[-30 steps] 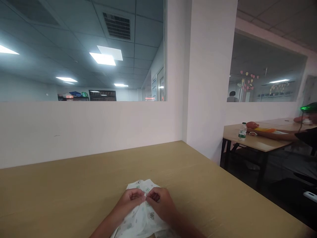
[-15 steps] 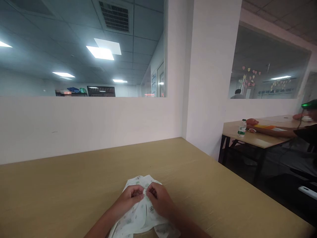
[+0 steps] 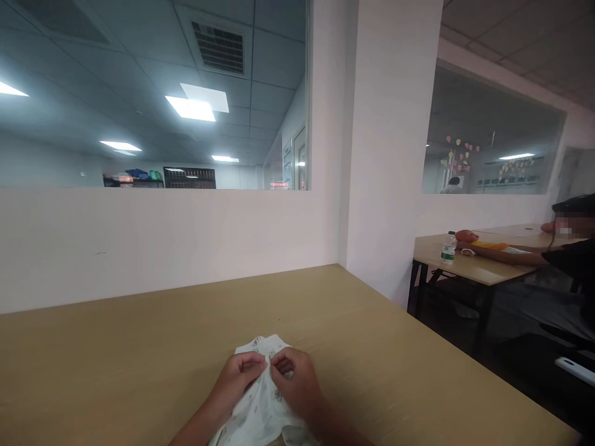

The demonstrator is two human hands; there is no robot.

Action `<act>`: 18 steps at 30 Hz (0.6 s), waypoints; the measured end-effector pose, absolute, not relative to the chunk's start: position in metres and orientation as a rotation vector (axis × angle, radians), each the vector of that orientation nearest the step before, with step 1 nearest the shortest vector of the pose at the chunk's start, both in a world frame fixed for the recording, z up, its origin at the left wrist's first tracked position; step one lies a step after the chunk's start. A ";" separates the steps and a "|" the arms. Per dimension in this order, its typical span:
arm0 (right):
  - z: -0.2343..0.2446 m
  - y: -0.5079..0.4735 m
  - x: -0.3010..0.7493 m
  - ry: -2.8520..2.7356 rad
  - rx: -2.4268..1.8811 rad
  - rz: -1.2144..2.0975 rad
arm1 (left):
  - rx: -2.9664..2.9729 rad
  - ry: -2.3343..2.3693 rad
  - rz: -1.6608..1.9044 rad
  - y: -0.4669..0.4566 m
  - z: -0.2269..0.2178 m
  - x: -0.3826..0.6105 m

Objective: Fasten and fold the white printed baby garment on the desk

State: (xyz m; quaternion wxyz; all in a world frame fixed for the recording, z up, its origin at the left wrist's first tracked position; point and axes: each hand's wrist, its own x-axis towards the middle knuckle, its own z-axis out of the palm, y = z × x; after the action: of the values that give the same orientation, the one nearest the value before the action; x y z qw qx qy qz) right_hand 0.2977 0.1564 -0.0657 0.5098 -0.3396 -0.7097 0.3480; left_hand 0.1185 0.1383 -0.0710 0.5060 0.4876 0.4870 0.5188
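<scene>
Half a second ago I see a dark slit in the white printed cloth below the fingertips; now I cannot make it out, and folds run down there instead. The cloth also looks narrower. Both hands keep to the same place on it, so I judge this as fine work at one spot, with no finished result to note.

Cloth lies on the surface, under and between the hands. Left hand: thumb and fingers closed, pinching cloth. Right hand: same, its tips just beside the left's.

Hard to read: whatever sits between the fingertips is hidden. The right hand and forearm cover part of the cloth; the frame's bottom cuts off its near end.
</scene>
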 end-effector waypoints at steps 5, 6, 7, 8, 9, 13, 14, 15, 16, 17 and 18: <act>-0.068 0.156 0.296 -1.659 -0.872 0.886 | 1.170 1.223 1.328 0.136 -0.072 0.124; -0.069 0.157 0.296 -1.645 -0.890 0.904 | 1.184 1.214 1.347 0.136 -0.073 0.125; -0.070 0.157 0.296 -1.633 -0.905 0.921 | 1.197 1.198 1.360 0.136 -0.073 0.126; -0.071 0.158 0.297 -1.626 -0.913 0.937 | 1.200 1.184 1.368 0.136 -0.074 0.126; -0.071 0.160 0.297 -1.624 -0.909 0.955 | 1.201 1.170 1.370 0.136 -0.075 0.126; -0.073 0.166 0.301 -1.634 -0.847 1.084 | 1.194 1.128 1.340 0.137 -0.076 0.124; -0.072 0.167 0.301 -1.637 -0.831 1.122 | 1.178 1.119 1.325 0.137 -0.076 0.123; -0.072 0.168 0.302 -1.643 -0.823 1.151 | 1.154 1.112 1.314 0.137 -0.075 0.123; -0.071 0.169 0.302 -1.655 -0.820 1.169 | 1.129 1.112 1.304 0.136 -0.074 0.122; -0.071 0.169 0.303 -1.669 -0.821 1.173 | 1.115 1.111 1.298 0.136 -0.072 0.122; -0.070 0.169 0.303 -1.681 -0.825 1.166 | 1.112 1.111 1.296 0.135 -0.071 0.122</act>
State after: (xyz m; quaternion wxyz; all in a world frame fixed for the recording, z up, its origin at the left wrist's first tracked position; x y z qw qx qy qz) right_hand 0.3026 0.1693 -0.0703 0.4509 -0.3338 -0.6802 0.4719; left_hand 0.1222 0.1351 -0.0710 0.5246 0.4647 0.4643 0.5415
